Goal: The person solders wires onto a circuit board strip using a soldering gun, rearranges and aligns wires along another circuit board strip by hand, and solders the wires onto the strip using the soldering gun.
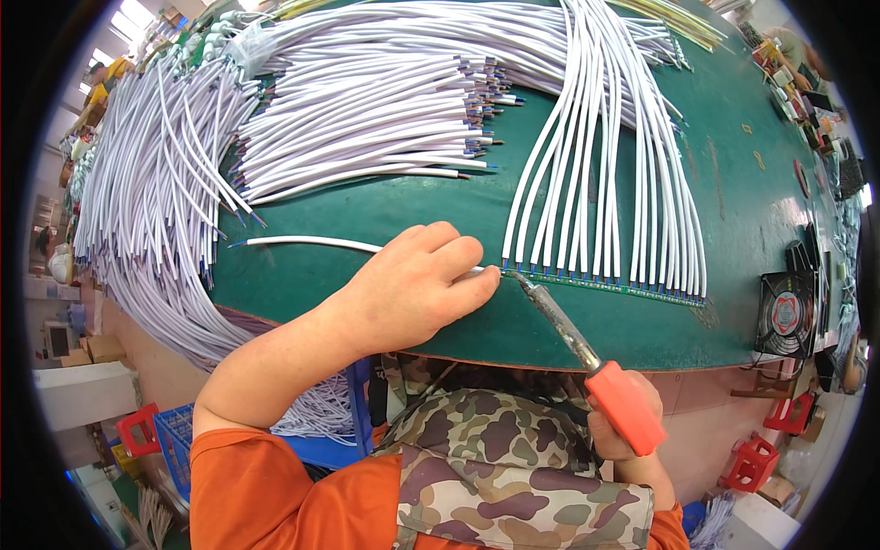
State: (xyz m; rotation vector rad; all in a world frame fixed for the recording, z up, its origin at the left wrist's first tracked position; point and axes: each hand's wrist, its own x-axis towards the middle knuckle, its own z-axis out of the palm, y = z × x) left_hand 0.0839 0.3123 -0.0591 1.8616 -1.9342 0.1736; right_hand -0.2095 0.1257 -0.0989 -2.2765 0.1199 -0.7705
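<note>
My left hand (417,275) is closed in a pinch on a white cable (316,242), whose far end with bare coloured wires points left over the table. The pinched end meets the left end of a long narrow green circuit board strip (605,285). My right hand (625,417) grips the red handle of a soldering iron (587,353). Its tip touches or nearly touches the strip's left end, just right of my left fingertips. A row of white cables (596,202) is joined along the strip and fans away toward the far side.
Stacked white cables (367,128) with stripped ends lie beyond my left hand. A bigger bundle (151,183) hangs over the left edge of the green table (550,332). A small black fan (786,314) stands at the right. Red stools (752,461) and a blue crate (174,440) are below.
</note>
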